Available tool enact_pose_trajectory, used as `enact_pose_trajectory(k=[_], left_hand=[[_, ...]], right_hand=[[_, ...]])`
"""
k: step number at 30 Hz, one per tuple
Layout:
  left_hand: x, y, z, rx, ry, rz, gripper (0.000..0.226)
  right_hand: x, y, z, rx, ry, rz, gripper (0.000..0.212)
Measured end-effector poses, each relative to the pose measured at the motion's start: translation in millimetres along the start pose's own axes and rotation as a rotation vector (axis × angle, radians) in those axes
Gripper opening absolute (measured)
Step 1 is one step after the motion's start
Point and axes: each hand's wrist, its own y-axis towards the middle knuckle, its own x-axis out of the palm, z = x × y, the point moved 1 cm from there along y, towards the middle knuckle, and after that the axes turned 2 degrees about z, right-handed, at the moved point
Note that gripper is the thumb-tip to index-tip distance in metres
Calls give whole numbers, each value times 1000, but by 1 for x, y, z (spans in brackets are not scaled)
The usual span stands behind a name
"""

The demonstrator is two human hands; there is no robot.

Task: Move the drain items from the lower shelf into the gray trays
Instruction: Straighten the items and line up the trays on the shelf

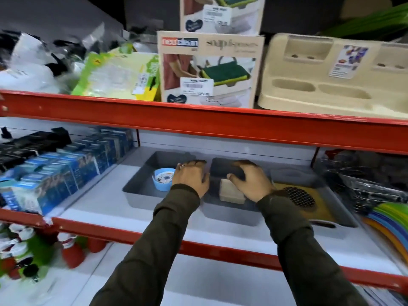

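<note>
A red-framed shelving unit [198, 120] fills the frame, its white shelf boards stacked in tiers. On the top tier, at upper right, lies a beige plastic organiser [331, 85] with a sticker, and at upper centre stand two soap-holder boxes [209, 69], one above the other. A green-edged packet [119, 76] lies to their left.

On the middle tier, rows of blue boxes [66, 164] occupy the left of the frame. At centre sit gray trays side by side: the left gray tray [136, 188] holds a small blue drain stopper [164, 178] near its right wall; the middle gray tray [220, 212] holds a pale beige block [230, 192]; the right gray tray [344, 215] holds a yellow-carded round black mesh strainer [299, 197]. Coloured plastic pieces [388, 219] fan out at the far right.

Both arms wear dark olive sleeves [163, 239]. The left hand [192, 175], a ring on one finger, rests palm down with fingers spread over the wall between the left and middle trays, gripping nothing visible. The right hand [251, 180] curls its fingers around a dark gray rounded item [225, 168] at the back of the middle tray, thumb at its near edge.

Red bottles [72, 250] show at lower left.
</note>
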Motion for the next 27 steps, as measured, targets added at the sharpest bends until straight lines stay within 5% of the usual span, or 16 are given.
enact_pose_trajectory(k=[7,13,19,23,27], left_hand=[[0,20,-101,-128,273,-273,54],[15,29,-136,-174,184,-408,60],[18,36,-151,-173,81,-443,56],[16,44,-157,-252,-257,-287,39],[13,59,-166,-564,-650,-249,48]], right_hand=[[86,48,-79,-154,-63,-187,36],[146,70,-111,-130,-267,-393,47],[164,77,-112,-79,-280,-386,47],[163,78,-114,46,140,-151,43],[166,83,-124,470,788,-50,27]])
